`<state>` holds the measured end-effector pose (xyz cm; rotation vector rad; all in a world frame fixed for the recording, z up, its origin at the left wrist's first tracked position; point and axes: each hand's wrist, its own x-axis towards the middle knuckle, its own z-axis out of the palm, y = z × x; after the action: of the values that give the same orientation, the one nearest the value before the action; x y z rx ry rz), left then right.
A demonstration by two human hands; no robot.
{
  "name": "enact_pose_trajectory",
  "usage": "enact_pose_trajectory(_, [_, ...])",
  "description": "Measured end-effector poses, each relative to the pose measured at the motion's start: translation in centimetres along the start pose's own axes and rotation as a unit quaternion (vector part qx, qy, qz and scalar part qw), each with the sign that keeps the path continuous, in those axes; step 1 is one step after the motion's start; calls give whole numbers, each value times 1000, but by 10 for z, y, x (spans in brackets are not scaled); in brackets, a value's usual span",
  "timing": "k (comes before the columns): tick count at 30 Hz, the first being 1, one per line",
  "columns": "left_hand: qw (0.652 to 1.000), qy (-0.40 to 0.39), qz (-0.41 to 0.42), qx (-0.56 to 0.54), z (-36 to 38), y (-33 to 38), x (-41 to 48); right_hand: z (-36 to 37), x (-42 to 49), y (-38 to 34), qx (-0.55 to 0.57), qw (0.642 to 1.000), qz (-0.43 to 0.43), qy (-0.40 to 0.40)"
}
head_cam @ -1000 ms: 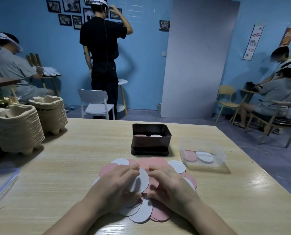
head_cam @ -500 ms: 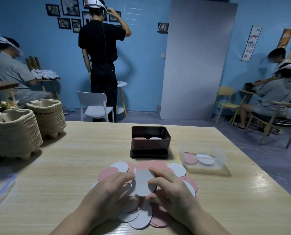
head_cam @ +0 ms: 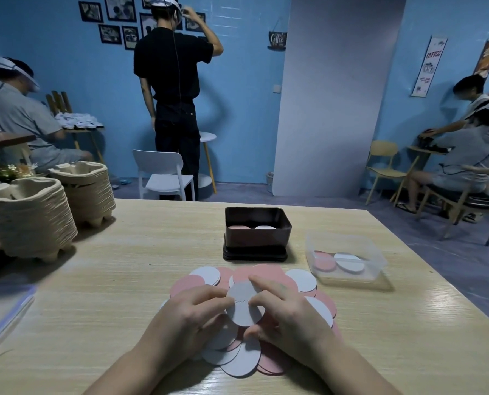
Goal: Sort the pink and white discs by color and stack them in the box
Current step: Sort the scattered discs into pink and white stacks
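A loose pile of pink discs (head_cam: pixel 266 273) and white discs (head_cam: pixel 301 279) lies on the wooden table (head_cam: pixel 123 280) in front of me. One white disc (head_cam: pixel 243 305) is lifted above the pile, pinched between my left hand (head_cam: pixel 189 316) and my right hand (head_cam: pixel 289 317). Beyond the pile stands a dark box (head_cam: pixel 256 240) on its lid, with a pink stack on its left and a white stack on its right inside.
A clear plastic tub (head_cam: pixel 347 262) with a pink and a white disc sits right of the dark box. Two stacks of paper-pulp trays (head_cam: pixel 32 220) stand at the table's left. Other people sit and stand further back in the blue room.
Both hands were flat on the pile; they have since picked up one white disc and raised it above the other discs.
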<state>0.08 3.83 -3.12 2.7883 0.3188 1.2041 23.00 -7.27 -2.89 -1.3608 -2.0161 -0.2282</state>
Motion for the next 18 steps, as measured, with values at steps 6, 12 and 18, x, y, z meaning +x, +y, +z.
enact_pose_trajectory(6, [1000,16,-12,19,1,-2,-1,-2,7,0,-20,999,-8,-28])
enact_pose_trajectory(12, [998,15,-28,46,-1,1,0,6,12,1,-31,998,7,-45])
enact_pose_trajectory(18, [998,-45,-38,29,-14,1,-1,-4,8,-2,-49,999,8,6])
